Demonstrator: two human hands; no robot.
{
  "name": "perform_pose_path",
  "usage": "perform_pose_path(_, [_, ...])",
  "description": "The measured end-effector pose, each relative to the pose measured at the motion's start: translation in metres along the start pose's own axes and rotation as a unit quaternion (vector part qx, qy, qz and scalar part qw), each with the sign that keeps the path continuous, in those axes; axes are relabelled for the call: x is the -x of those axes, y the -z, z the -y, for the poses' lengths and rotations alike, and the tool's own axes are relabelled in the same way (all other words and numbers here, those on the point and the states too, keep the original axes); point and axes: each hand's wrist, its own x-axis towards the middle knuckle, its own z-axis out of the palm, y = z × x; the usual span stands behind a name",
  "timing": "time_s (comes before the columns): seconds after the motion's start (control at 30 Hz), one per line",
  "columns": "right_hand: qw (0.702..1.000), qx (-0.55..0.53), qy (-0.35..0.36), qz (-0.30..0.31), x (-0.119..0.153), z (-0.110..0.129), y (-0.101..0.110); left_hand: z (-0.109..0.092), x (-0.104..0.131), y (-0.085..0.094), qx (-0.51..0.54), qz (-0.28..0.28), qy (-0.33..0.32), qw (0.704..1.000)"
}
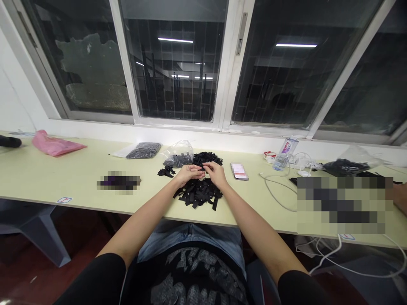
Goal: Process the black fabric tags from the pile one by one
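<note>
Over the table, my left hand [190, 174] and my right hand [215, 173] meet with fingertips pinched. Between them is a small black strip [202, 169], mostly covered by the fingers. Just below the hands lies a loose pile of black strips [200, 194], some with tiny light spots. Behind the hands sits another black heap [208, 159]. A smaller cluster of black strips [166, 171] is left of my left hand. Close by stands a clear plastic bag [178, 155] with dark pieces inside.
Right of my hands lies a phone [239, 171]. Farther right are a plastic bottle [285, 154], white cables [270, 190] and another person's arm [400, 197]. To the left are a bag of dark small pieces [143, 150] and a pink bag [57, 144]. Windows rise behind the table.
</note>
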Motion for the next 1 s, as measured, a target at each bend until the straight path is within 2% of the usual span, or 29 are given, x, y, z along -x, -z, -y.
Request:
perform_pose_path(0.43, [0.999,0.036,-0.014,-0.03,-0.002,0.009,0.012,-0.004,0.003,-0.003,-0.004,0.002,-0.01,1.0])
perform_pose_path(0.67, [0.995,-0.085,-0.025,0.035,-0.006,0.013,0.014,-0.003,0.003,-0.001,-0.004,0.003,-0.002,1.0])
perform_pose_path(0.87, [0.996,-0.064,-0.005,0.07,-0.004,0.008,0.011,-0.006,0.003,-0.001,-0.013,0.023,0.021,0.999])
perform_pose_path(1.0, [0.997,-0.046,0.009,0.054,-0.005,0.01,0.011,-0.009,0.004,-0.003,0.002,0.017,0.032,0.999])
